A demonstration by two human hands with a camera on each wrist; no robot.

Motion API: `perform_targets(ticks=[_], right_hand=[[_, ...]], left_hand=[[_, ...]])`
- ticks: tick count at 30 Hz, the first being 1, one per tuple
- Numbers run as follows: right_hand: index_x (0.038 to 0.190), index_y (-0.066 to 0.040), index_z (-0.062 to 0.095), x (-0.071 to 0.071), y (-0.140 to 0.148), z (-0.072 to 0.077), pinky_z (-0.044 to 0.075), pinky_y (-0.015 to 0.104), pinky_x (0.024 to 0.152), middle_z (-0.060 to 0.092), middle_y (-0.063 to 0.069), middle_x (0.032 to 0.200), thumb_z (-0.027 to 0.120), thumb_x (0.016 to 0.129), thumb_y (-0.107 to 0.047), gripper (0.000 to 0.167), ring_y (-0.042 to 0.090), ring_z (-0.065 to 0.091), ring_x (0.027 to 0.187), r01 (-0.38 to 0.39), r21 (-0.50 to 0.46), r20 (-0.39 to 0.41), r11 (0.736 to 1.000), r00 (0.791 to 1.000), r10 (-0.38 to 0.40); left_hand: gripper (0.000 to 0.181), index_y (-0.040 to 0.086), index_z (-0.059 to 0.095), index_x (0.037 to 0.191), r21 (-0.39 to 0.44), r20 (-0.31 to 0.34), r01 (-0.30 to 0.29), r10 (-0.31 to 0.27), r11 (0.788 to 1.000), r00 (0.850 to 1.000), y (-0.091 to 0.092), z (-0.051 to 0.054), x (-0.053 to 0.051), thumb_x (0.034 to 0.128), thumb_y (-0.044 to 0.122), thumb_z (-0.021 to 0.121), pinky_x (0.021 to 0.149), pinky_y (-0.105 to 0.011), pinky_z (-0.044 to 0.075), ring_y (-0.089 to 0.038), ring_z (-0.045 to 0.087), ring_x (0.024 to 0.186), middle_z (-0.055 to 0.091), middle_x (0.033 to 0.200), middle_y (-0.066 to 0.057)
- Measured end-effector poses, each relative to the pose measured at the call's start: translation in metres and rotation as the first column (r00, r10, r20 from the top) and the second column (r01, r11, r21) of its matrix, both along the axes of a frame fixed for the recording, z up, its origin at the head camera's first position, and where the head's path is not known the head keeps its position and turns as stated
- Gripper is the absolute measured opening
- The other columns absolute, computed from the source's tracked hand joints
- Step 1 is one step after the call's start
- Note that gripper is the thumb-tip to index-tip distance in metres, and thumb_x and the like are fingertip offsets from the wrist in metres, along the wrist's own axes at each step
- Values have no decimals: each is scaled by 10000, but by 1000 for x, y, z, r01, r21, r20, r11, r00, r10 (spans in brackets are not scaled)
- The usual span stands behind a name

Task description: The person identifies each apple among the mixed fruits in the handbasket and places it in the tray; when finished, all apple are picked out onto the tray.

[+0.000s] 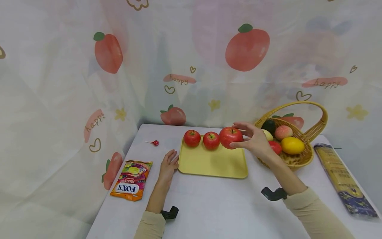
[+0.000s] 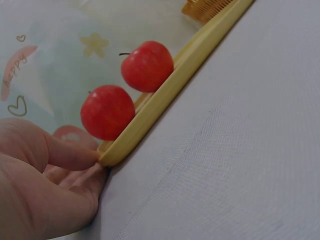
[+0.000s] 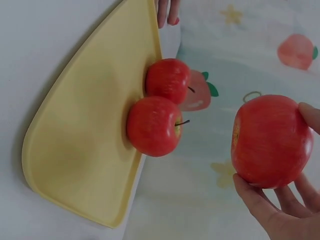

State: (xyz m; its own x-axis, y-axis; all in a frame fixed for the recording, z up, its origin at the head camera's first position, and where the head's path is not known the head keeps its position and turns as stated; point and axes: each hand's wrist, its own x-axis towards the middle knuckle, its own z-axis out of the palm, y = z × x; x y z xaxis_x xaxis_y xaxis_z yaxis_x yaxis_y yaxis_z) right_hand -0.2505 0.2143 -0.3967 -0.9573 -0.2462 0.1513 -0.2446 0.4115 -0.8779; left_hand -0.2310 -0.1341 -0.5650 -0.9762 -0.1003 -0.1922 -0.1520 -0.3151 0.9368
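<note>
My right hand (image 1: 259, 141) grips a red apple (image 3: 272, 141) between thumb and fingers, holding it in the air over the back right part of a yellow tray (image 1: 213, 166). Two more red apples, one at the back left (image 1: 192, 138) and one beside it (image 1: 211, 140), sit along the tray's back edge with stems up. At the tray's left side is my left hand (image 1: 168, 167), its fingers fairly straight and its fingertips touching the rim (image 2: 112, 159). How firmly they bear on it cannot be seen.
A wicker basket (image 1: 308, 159) with a lemon (image 1: 292, 145), a peach (image 1: 283, 132) and other fruit stands right of the tray. Beyond it lies a long pasta packet (image 1: 343, 179). Left are a candy bag (image 1: 132, 180) and a red lollipop (image 1: 155, 143). A printed curtain (image 1: 167, 43) hangs behind.
</note>
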Motion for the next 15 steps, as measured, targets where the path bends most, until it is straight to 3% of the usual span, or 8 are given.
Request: perform_targets(ticks=[7, 15], right_hand=[[1508, -125, 522, -5, -11, -9, 580, 221, 897, 553, 116, 1510, 889, 841, -193, 765, 374, 554, 1329, -34, -60, 5, 998, 999, 35], [1498, -134, 536, -9, -25, -14, 606, 321, 918, 566, 74, 1502, 907, 818, -197, 777, 348, 562, 1342, -36, -57, 18, 998, 999, 37]], left_hand=[[724, 104, 398, 1590, -3, 11, -11, 11, 1000, 1000, 1, -1, -1, 945, -212, 493, 1168, -468, 417, -333, 456, 1469, 421, 1623, -157], [728, 88, 386, 1592, -9, -6, -6, 6, 1000, 1000, 1, 0, 0, 940, -222, 484, 1169, -473, 412, -346, 447, 1473, 412, 1626, -170]])
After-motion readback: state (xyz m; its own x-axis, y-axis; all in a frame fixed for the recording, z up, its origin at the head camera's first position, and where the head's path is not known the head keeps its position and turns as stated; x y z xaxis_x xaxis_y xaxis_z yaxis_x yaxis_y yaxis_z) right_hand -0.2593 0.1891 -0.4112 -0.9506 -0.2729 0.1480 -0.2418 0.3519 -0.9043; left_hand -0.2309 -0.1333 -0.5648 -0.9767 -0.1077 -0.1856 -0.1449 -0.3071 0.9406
